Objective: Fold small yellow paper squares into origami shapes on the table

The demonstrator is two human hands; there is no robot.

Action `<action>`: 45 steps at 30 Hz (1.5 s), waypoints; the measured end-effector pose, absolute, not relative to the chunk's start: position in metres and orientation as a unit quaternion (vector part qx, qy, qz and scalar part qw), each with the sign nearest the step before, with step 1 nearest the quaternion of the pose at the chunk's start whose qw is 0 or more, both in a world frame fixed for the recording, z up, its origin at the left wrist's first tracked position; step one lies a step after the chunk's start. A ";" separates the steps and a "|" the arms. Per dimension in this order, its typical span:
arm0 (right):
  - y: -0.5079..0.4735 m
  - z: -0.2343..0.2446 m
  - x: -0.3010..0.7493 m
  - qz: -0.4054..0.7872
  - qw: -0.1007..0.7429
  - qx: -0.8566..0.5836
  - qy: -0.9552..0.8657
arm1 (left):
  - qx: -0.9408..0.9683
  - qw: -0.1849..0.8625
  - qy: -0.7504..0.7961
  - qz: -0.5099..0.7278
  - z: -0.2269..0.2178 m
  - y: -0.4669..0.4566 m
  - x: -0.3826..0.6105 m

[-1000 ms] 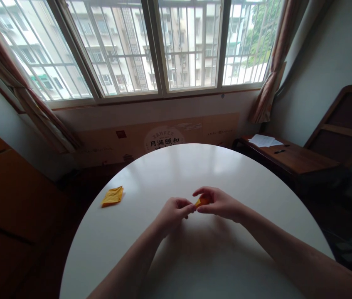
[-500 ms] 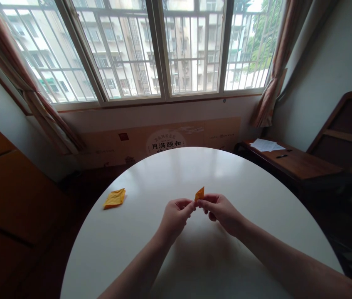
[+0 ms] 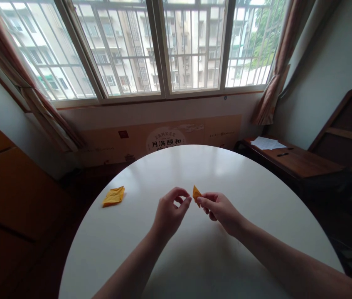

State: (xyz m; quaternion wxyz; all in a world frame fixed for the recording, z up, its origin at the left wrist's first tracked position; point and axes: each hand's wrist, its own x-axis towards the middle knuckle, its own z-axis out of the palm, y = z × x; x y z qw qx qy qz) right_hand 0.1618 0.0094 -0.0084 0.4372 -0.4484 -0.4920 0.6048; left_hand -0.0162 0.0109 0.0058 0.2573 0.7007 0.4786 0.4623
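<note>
A small folded piece of orange-yellow paper with a pointed top is held upright above the table. My right hand pinches its lower right edge between thumb and fingers. Just left of the paper, my left hand is curled, with thumb and index fingertips together in a ring and nothing visible between them. A narrow gap parts those fingertips from the paper. On the table's left side lies a creased, roughly square yellow paper packet, apart from both hands.
The round white table fills the foreground. Papers and a dark pen-like object lie on a wooden side table at right. Behind stand a printed cardboard panel and barred windows; an orange-brown cabinet is at left.
My left hand has come off the folded paper and shifted slightly left. The paper has turned in my right hand, its tip now leaning left instead of right.
</note>
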 end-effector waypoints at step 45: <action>0.001 -0.001 0.163 0.586 0.443 -0.423 -0.531 | 0.689 0.361 0.420 0.467 0.018 0.010 -0.020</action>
